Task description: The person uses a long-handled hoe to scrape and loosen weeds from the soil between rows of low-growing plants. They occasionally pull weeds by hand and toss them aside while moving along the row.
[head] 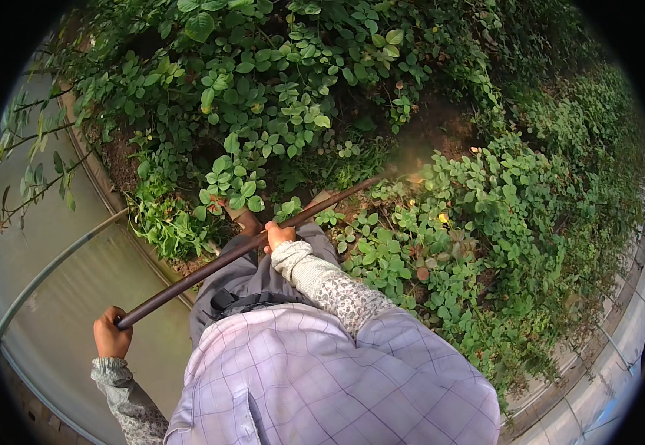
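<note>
A long dark wooden pole (206, 271) slants across my body from lower left to upper right. My left hand (112, 334) is closed around its near end, beside a translucent plastic sheet. Further along, my right hand (280, 236) grips the shaft in front of my thighs. The pole's far end is blurred among low leaves and bare soil (445, 125), so any tool head there cannot be made out. Leafy rose-like bushes (278, 100) stand in front of me, and more low foliage (467, 222) grows at my right.
Translucent plastic sheeting (78, 278) makes a wall on the left, with a curved metal tube (55, 264) against it. Thin leafy branches (44, 136) hang before the sheet. My feet are partly hidden by plants. Another pale sheet edge (606, 378) runs along the lower right.
</note>
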